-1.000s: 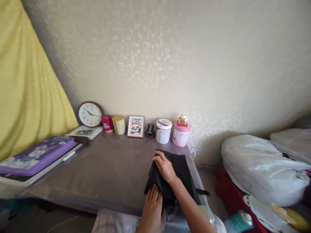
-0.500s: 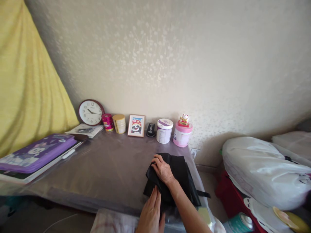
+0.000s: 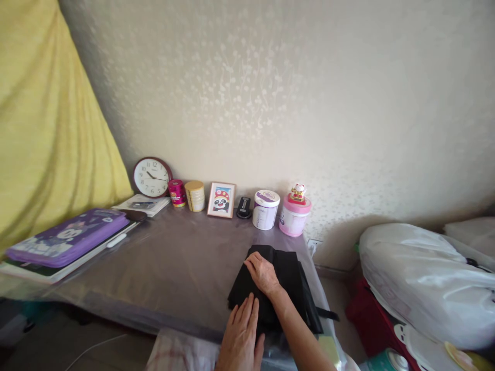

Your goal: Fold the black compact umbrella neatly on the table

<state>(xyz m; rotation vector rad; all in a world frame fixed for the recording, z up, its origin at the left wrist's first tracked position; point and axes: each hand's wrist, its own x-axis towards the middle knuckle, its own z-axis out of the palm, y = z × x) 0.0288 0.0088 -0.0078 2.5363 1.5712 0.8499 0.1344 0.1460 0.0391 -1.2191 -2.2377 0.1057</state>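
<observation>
A black folded fabric (image 3: 284, 273) with layered flaps lies near the right end of the table, and a narrow black strap (image 3: 328, 314) sticks out from its right side. Its exact kind cannot be made out. My left hand (image 3: 242, 327) rests flat on the near part of the fabric, fingers stretched out and thumb apart. Farther up, my right hand (image 3: 263, 273) has its fingers bent and pinched at the upper left of the fabric. My right forearm crosses over the fabric and hides part of it.
Along the wall stand a clock (image 3: 152, 176), a pink tin (image 3: 177, 194), a yellow-lidded jar (image 3: 195, 197), a panda picture (image 3: 221, 200) and two tubs (image 3: 265, 211). A purple case (image 3: 69, 237) lies left. White bags (image 3: 417, 278) sit beyond the table's right edge.
My left hand has gone from edge-on at the fabric's near fold to lying flat on top. The raised left flap now lies flatter. The view has shifted slightly.
</observation>
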